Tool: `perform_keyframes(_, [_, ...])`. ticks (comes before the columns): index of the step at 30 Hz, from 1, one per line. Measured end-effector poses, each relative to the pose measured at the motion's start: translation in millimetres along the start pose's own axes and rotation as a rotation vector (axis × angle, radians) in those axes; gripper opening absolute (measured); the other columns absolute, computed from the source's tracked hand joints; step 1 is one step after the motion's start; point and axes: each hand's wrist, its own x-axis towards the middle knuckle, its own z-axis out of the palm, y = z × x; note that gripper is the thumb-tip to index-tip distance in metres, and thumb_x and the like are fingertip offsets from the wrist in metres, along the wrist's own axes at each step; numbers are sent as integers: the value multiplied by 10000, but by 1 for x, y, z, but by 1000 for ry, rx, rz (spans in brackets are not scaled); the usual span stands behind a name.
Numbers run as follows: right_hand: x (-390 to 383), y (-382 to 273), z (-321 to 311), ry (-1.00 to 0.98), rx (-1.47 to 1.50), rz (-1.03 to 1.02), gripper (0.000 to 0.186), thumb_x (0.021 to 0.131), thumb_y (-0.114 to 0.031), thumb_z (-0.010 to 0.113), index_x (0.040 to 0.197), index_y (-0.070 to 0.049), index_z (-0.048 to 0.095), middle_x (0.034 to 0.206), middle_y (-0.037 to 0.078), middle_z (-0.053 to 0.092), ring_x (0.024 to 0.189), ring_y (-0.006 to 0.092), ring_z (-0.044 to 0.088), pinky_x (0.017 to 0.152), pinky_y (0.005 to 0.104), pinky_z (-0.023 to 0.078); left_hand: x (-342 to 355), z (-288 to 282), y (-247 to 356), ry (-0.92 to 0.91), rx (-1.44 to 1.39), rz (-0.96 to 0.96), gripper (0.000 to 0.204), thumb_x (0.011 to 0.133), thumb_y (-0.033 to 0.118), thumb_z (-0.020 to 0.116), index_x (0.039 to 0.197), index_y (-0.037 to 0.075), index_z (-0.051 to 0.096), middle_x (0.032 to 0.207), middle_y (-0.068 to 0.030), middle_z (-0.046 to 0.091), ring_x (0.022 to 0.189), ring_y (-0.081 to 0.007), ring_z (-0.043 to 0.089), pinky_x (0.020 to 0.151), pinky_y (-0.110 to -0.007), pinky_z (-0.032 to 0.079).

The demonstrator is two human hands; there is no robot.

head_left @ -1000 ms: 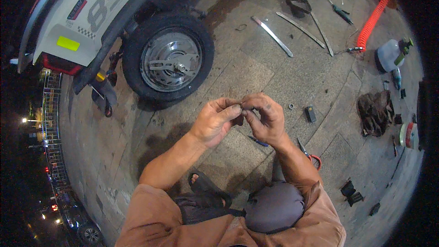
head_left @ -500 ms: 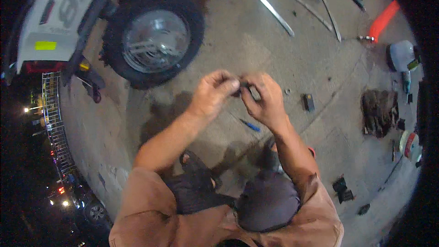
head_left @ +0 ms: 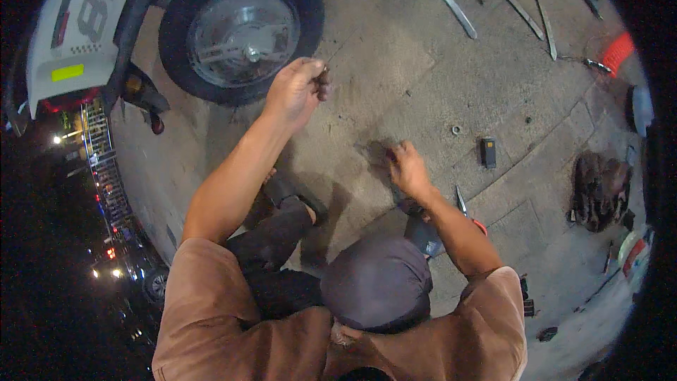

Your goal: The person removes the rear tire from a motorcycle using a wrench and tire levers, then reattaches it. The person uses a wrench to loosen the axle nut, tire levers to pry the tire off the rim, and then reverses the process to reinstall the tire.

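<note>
My left hand (head_left: pixel 297 90) is raised in front of the wheel (head_left: pixel 243 39), its thumb and fingers pinched together. Whatever it holds is too small to make out. Lower and to the right, my right hand (head_left: pixel 409 169) hangs low over the concrete floor with its fingers curled downward. Their tips are dark and partly hidden, so I cannot tell what they hold. Beyond that hand lie a small metal ring (head_left: pixel 455 130) and a small black box (head_left: pixel 488 153). By my right forearm is a pair of pliers (head_left: pixel 462 201) with a red handle, partly covered by the arm.
Flat metal bars (head_left: pixel 451 3) lie at the far side. A red coiled hose (head_left: pixel 619 55) is at the far right, with dark gloves (head_left: pixel 601 190) nearer. The white vehicle body (head_left: pixel 77 35) stands at the left, beside the wheel.
My hands were together around a small dark thing and have parted. The left moved up toward the wheel, the right down toward the floor. The blue screwdriver there is no longer visible.
</note>
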Motion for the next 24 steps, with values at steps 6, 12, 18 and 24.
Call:
perform_keyframes(6, [107, -67, -99, 249, 729, 206, 238, 807, -106, 722, 1030, -32, 689, 834, 66, 666, 724, 153, 616, 677, 290, 497, 35, -7, 38, -152, 49, 65, 105, 865, 60, 632, 962, 40, 594, 897, -69, 615, 803, -180, 582, 702, -335, 483])
perform_keyframes(12, [186, -137, -142, 585, 911, -160, 222, 939, -124, 589, 1114, 13, 605, 935, 62, 658, 837, 118, 606, 741, 260, 492, 51, -39, 79, -387, -151, 149, 55, 871, 121, 680, 899, 124, 633, 830, -32, 655, 776, -186, 627, 679, -360, 511])
perform_keyframes(18, [236, -221, -98, 460, 222, -228, 237, 872, -77, 595, 1100, -19, 573, 966, 153, 631, 877, 281, 641, 787, 360, 508, 45, -63, 96, -368, -438, 88, 53, 932, 177, 616, 908, 136, 640, 872, -23, 667, 802, -161, 641, 697, -326, 523])
perform_keyframes(24, [280, -281, -64, 389, 152, -260, 141, 807, -98, 697, 905, -4, 660, 870, 141, 666, 809, 265, 665, 738, 341, 516, 37, -108, 116, -326, -514, 128, 129, 962, 196, 551, 991, 111, 644, 969, -36, 669, 908, -176, 629, 820, -318, 507])
